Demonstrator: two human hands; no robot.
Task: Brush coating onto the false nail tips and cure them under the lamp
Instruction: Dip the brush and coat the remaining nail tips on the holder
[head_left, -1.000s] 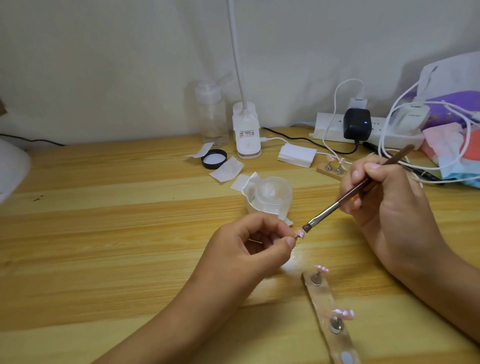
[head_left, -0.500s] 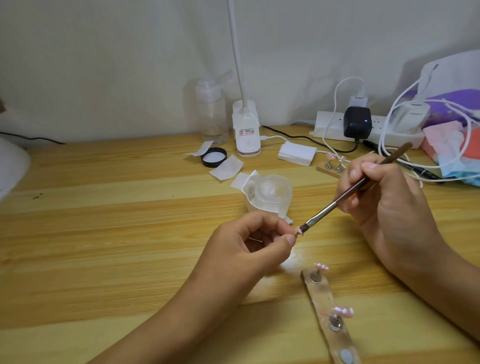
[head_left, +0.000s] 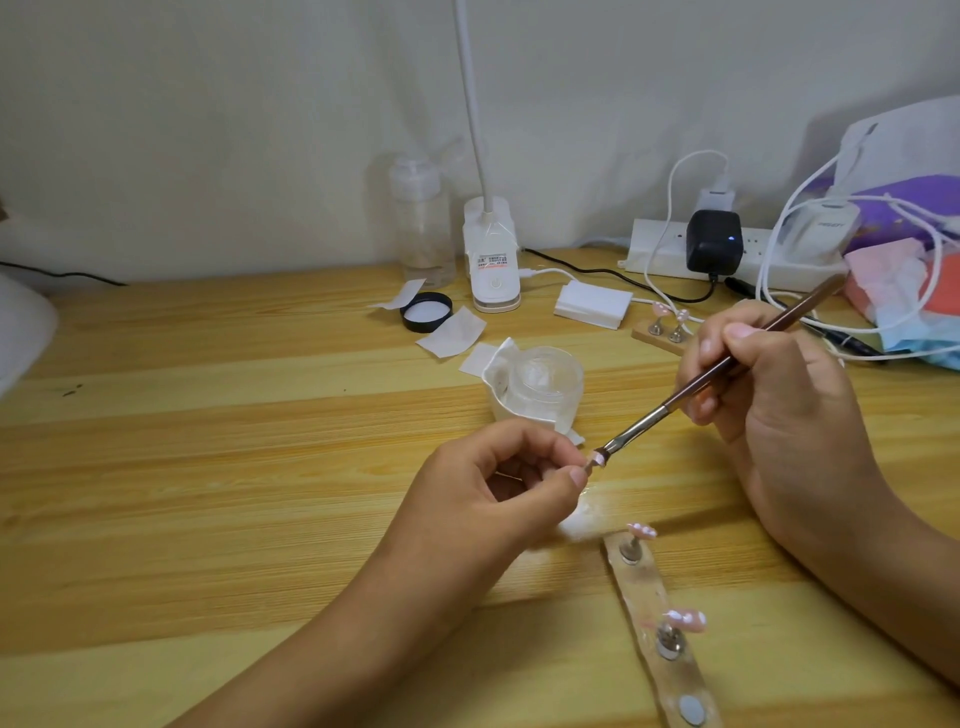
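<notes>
**Nail tip under the bristles**

Pinching the nail tip between thumb and forefinger of the left hand, grip closed tight on it, and holding it raised just above the worktop, in front of the clear jar. Wrapping the right hand round the brush in a pen-style grip, closed on the brown handle, with the bristles touching the pink tip.

Lying a little further over the tip than a second ago, when seeming to meet only its far edge; drawing the right hand slightly nearer the left. Pointing, most likely, to a coating stroke in progress, with curing of this piece not yet begun.

Leaving two more pink tips waiting on the holder strip just beside the left wrist, and another pair on a small stand beyond the right hand.

Reading the grey letters on the white adapter at the power strip as something like "PISEN", without being sure. Failing to make out the red-printed sticker on the lamp base: too small.
</notes>
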